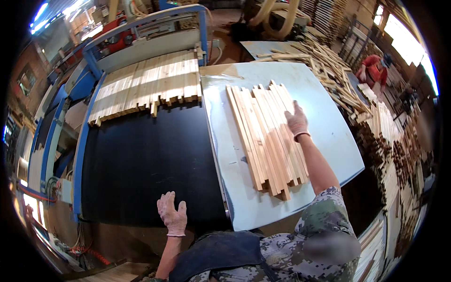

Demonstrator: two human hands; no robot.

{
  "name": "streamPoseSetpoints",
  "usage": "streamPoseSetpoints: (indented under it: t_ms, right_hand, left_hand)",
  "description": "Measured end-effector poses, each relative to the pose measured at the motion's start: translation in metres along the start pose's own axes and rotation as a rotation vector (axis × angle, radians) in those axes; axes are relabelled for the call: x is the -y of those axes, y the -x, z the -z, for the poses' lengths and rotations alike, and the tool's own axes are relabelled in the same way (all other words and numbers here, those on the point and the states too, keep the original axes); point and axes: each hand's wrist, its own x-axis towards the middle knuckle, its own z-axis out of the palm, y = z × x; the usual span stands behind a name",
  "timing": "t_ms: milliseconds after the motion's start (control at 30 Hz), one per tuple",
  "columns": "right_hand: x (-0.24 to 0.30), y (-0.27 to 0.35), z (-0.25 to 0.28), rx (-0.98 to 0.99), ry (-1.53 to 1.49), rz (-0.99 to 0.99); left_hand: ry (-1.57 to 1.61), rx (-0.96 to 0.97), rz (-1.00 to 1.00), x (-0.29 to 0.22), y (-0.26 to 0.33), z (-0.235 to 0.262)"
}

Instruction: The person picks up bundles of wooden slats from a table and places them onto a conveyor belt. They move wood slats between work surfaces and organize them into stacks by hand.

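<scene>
A bundle of pale wooden strips (267,138) lies side by side on a light blue board (329,155), its ends uneven. At the bundle's right edge is my right hand (297,121), in a pale work glove, with fingers stretched out and apart; it appears to rest against the outer strip. My left hand (171,214), gloved too, hovers over the near edge of a black conveyor belt (145,160). Its fingers are extended and nothing is in them. Farther along the belt, a row of wooden strips (145,82) lies tightly together at a blue-framed machine (202,33).
Beyond the board is a loose heap of wooden strips (324,70). Stacked timber (394,164) lines the right side. A person in red (374,70) bends over wood at the far right. A blue rail (83,155) borders the belt's left side.
</scene>
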Motion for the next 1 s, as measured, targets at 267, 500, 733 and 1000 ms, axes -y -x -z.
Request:
streamPoseSetpoints:
  t_ms: [267,500,733,1000]
  right_hand:
    - [-0.091,0.037,0.023,0.324,0.275,-0.325]
    - [-0.052,0.054,0.024,0.277,0.138,-0.425]
    - [-0.024,0.067,0.074,0.415,0.019,-0.524]
    - [-0.022,0.145,0.103,0.267,0.021,-0.435]
  left_hand:
    - [0.289,0.252,-0.365,-0.108,-0.067,-0.052]
    - [0.171,0.359,-0.404,-0.182,-0.06,-0.137]
    - [0.225,0.269,-0.495,-0.188,-0.044,-0.128]
    - [0.326,0.415,-0.324,-0.191,-0.044,-0.121]
